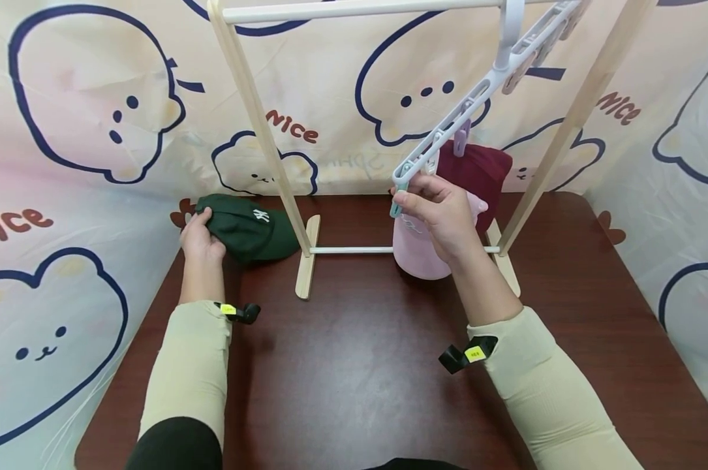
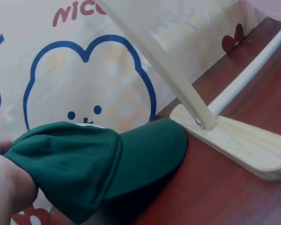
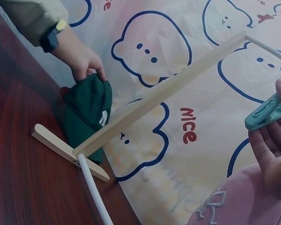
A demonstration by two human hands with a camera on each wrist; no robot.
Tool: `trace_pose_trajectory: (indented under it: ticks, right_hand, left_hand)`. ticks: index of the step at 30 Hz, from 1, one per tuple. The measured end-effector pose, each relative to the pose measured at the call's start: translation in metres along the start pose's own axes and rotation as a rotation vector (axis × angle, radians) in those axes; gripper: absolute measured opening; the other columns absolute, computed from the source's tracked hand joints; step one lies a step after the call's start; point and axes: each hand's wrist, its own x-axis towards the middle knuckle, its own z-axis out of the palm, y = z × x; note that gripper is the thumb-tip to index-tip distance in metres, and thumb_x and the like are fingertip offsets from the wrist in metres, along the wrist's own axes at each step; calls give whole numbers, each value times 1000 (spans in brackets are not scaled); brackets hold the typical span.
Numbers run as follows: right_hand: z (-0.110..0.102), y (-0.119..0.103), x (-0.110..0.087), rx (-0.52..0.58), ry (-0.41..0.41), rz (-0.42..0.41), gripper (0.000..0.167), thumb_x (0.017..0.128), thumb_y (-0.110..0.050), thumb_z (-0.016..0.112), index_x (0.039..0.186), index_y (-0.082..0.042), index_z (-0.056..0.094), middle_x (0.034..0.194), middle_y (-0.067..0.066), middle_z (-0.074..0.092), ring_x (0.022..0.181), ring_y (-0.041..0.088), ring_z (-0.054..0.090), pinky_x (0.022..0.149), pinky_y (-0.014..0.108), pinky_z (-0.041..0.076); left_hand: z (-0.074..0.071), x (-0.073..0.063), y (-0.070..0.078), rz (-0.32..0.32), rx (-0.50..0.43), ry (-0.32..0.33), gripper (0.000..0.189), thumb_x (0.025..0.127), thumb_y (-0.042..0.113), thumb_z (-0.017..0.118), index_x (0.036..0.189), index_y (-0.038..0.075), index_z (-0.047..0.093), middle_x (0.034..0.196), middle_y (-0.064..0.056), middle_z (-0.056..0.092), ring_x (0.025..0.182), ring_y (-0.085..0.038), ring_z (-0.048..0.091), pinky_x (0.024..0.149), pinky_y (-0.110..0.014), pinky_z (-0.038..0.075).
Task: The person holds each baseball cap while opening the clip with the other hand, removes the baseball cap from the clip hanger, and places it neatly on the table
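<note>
A dark green cap with a white logo is gripped at its back edge by my left hand; its brim points right, toward the rack's left foot. My right hand pinches a teal clothespin at the near end of a pale blue clip hanger. Below and behind that hand hangs a pink cap. Farther back, a maroon cap hangs from the same hanger, with a purple clothespin at its top.
A wooden rack with a white top bar and a white lower bar stands on the dark brown table. The hanger hooks over the top bar. A cartoon-printed cloth encloses the back and sides.
</note>
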Motion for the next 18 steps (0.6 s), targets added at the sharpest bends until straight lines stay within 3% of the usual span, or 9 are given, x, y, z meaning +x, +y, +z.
trace_pose_trajectory:
  ticks: [4,8,12,18]
  right_hand:
    - [0,0,-1,-3,-5,0,21,87,-2,71,107,-7,74,95,4,73,87,17,68,82,29,58]
    - [0,0,-1,-11,-7,-14,21,86,-1,72,107,-7,75,93,5,73,87,17,66,81,29,58]
    - [-2,0,0,-10,-6,-21,23,85,0,72,107,-6,74,94,4,72,87,16,67,82,28,57]
    - [-3,1,0,-1,-9,-11,23,86,1,71,107,-6,74,95,5,73,88,16,67,83,29,57]
  left_hand:
    - [11,8,-1,17,18,11,76,85,-1,72,149,24,41,151,18,39,134,2,39,109,-15,33]
    - [16,14,-2,31,13,-1,64,85,0,72,143,19,53,148,16,44,130,-1,44,110,-16,33]
    - [16,21,-4,49,12,-6,54,86,-3,70,135,16,61,142,13,52,129,-2,46,110,-16,32]
    - [13,26,-8,102,17,24,56,88,-4,66,139,17,56,144,13,50,132,0,44,109,-15,33]
